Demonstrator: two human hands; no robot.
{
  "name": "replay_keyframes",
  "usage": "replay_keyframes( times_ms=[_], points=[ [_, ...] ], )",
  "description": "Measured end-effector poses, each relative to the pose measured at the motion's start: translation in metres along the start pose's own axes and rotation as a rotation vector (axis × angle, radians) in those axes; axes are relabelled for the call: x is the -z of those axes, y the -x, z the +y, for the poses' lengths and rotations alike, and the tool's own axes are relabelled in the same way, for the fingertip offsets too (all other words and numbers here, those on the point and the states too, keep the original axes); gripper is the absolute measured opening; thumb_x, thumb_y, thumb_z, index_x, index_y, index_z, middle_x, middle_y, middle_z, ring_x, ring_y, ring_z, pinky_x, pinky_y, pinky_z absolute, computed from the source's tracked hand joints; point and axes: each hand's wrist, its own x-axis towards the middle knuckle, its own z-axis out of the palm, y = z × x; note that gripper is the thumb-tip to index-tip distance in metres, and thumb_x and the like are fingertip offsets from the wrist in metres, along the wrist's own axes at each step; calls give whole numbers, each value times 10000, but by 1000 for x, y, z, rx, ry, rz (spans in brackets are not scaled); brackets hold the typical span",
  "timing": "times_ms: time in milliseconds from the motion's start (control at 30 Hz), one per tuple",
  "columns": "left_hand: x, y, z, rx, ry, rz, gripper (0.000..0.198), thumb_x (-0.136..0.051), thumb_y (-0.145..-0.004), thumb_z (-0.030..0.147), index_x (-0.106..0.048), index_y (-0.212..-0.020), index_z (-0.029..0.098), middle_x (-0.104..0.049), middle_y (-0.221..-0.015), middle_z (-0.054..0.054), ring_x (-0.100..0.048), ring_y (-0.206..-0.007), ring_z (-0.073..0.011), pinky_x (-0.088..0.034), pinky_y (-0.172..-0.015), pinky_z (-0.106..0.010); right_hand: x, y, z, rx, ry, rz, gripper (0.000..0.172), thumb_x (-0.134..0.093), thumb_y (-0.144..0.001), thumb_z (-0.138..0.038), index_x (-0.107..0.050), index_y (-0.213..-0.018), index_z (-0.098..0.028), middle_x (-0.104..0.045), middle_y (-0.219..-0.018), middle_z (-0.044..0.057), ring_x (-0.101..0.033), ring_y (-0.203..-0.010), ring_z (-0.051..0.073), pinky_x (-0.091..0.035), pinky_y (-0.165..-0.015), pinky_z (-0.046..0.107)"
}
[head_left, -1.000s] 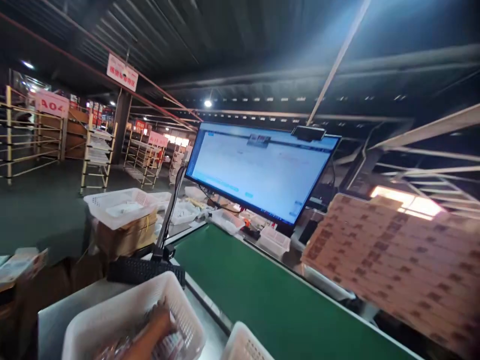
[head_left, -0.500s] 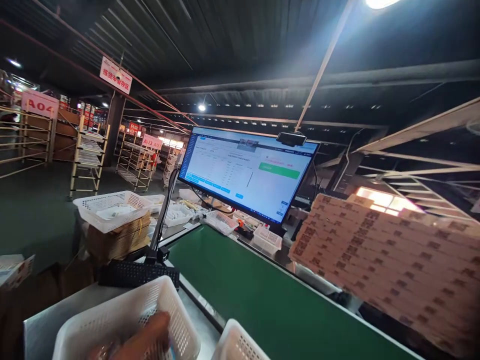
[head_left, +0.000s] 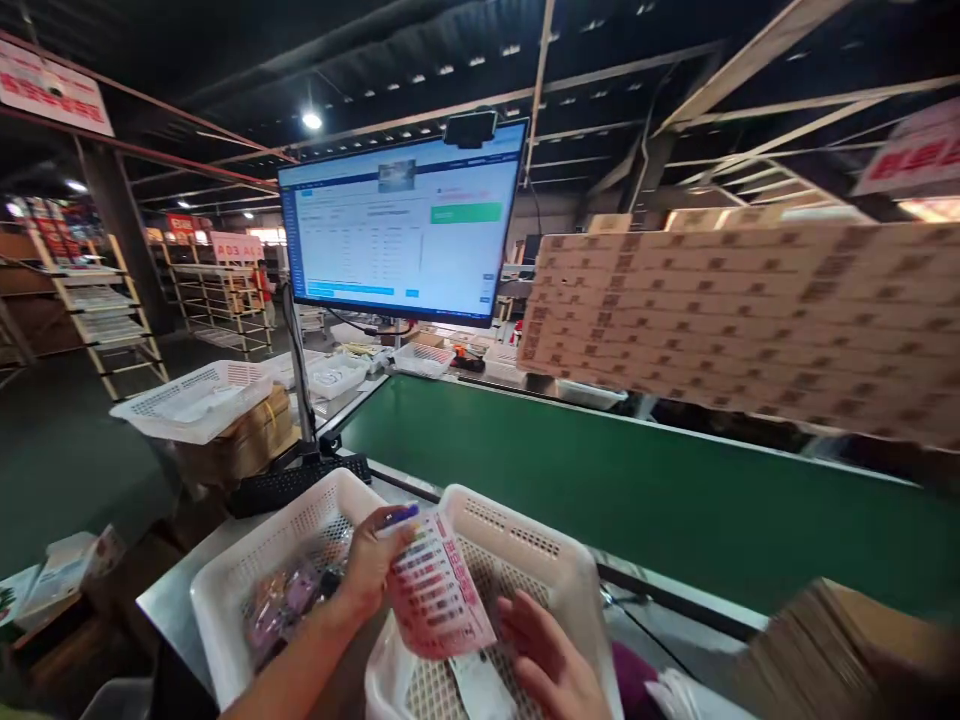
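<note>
My left hand (head_left: 371, 565) pinches the upper left edge of a pink-and-white printed sheet (head_left: 435, 590) with rows of barcodes. A small blue-purple item (head_left: 399, 515) shows at its fingertips; what it is, I cannot make out. My right hand (head_left: 551, 655) is beside the sheet's right edge, fingers apart, holding nothing. Both hands are over the right white basket (head_left: 525, 535), where a white slip (head_left: 480, 685) lies. Left of it, the other white basket (head_left: 217, 590) contains several small items in clear bags (head_left: 289, 600), partly hidden behind my left forearm.
Behind the baskets runs a green conveyor belt (head_left: 600, 475). A monitor (head_left: 397, 225) on a pole and a black keyboard (head_left: 296, 482) stand beyond the left basket. Cardboard stacks (head_left: 720, 320) are at the right, with another cardboard pile (head_left: 832, 650) near the front.
The view has swung right and down. A blurred hand was inside the left basket; now my left hand holds the printed sheet over the right basket, and my right hand has come into view.
</note>
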Motion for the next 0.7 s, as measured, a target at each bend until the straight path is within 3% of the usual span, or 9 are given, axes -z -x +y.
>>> replay_keyframes(
  times_ms=[100, 167, 233, 300, 367, 433, 533, 600, 700],
  points=[
    [-32, 37, -21, 168, 140, -184, 663, -1129, -571, 483, -822, -1053, 146, -779, -984, -119, -720, -817, -255, -622, -752, -317, -11, -8, -3, -39, 27, -341, 680, -938, -790, -661, -771, -1267, -207, -753, -1237, 147, -730, -1114, 326, -586, -964, 393],
    [-36, 49, -24, 291, 259, -267, 626, -1080, -607, 507, -839, -1040, 124, -781, -1005, -137, -727, -868, -264, -624, -787, -314, -5, -7, -3, -88, 15, -418, 537, -871, -901, -621, -803, -1146, -148, -765, -1052, 140, -735, -928, 267, -576, -828, 329],
    [-34, 52, -24, 365, 325, -276, 581, -1065, -570, 455, -847, -990, 118, -781, -1015, -142, -729, -917, -269, -621, -811, -303, 11, -2, -1, -139, -70, -320, 483, -874, -913, -593, -805, -1079, -145, -747, -942, 118, -715, -813, 236, -577, -751, 316],
    [-30, 50, -24, 376, 243, -287, 528, -1040, -574, 383, -839, -988, 124, -776, -1028, -145, -728, -895, -257, -610, -759, -286, 27, 1, 1, -206, -107, -242, 460, -930, -868, -555, -798, -1043, -150, -728, -881, 100, -687, -714, 210, -591, -685, 316],
    [-27, 42, -26, 280, 12, -300, 537, -984, -641, 428, -813, -1047, 121, -761, -1081, -169, -730, -865, -262, -595, -688, -290, 37, 1, 0, -311, -153, -166, 514, -1033, -728, -515, -793, -969, -129, -718, -822, 103, -660, -628, 198, -570, -581, 292],
    [-19, 26, -27, 129, -214, -282, 602, -878, -753, 563, -768, -1146, 120, -731, -1191, -203, -741, -943, -310, -616, -723, -340, 40, -3, -7, -403, -266, -52, 595, -1109, -559, -460, -793, -935, -125, -743, -858, 122, -700, -666, 234, -591, -580, 306],
    [20, -10, -20, -13, -435, -161, 549, -660, -950, 550, -667, -1315, 140, -662, -1359, -200, -694, -1178, -343, -609, -954, -421, 41, -11, -22, -430, -386, 147, 652, -1130, -423, -369, -774, -933, -172, -784, -1022, 104, -764, -928, 320, -665, -772, 381],
    [65, -30, -12, -77, -671, -59, 444, -541, -1019, 387, -620, -1357, 110, -642, -1377, -216, -651, -1253, -338, -548, -1073, -447, 48, -16, -30, -450, -375, 215, 669, -1123, -397, -321, -756, -941, -189, -790, -1082, 90, -761, -1040, 346, -672, -856, 401],
    [149, -33, -4, -57, -1119, -30, 373, -647, -954, 182, -675, -1309, 70, -607, -1437, -254, -504, -1428, -403, -329, -1266, -525, 67, -20, -31, -470, -300, 239, 741, -1107, -387, -273, -763, -1034, -165, -785, -1126, 132, -748, -1113, 384, -674, -905, 426]
  ],
)
